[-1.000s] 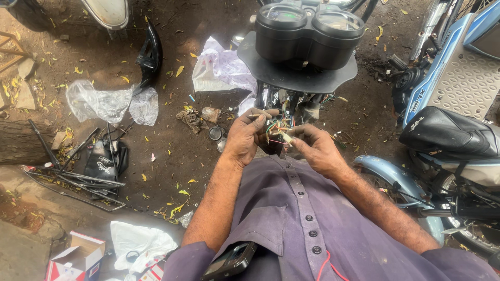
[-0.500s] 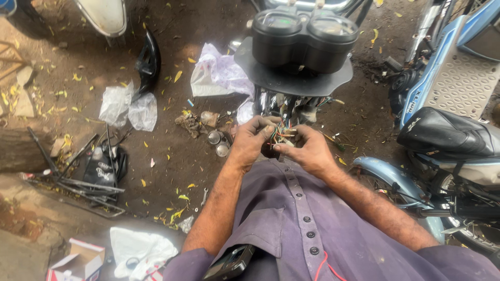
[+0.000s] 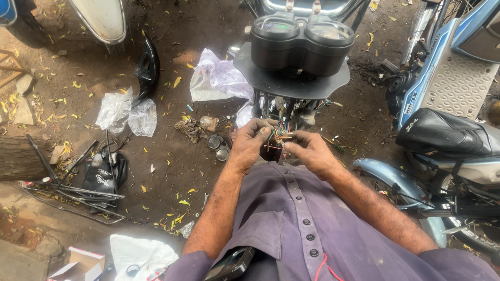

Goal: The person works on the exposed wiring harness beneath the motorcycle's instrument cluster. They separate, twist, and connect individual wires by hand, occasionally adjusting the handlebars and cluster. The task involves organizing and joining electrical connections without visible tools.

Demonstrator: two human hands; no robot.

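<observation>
Black twin-dial instrument cluster (image 3: pixel 302 44) above wire bundle (image 3: pixel 280 136); plastic bags (image 3: pixel 127 112) aside.

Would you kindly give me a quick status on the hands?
Left hand and right hand both pinching the wire bundle. Bundle hangs below the instrument cluster. Nothing in the way.

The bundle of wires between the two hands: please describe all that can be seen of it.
The bundle of wires is a small tangle of thin insulated strands, in red, green, yellow and pale colours as far as can be told. It comes out from under the black instrument cluster of the motorcycle, in front of the person's chest. The left hand and the right hand pinch its loose ends between their fingertips. The strands look bent and flexible. Any connector is too small to tell.
</observation>
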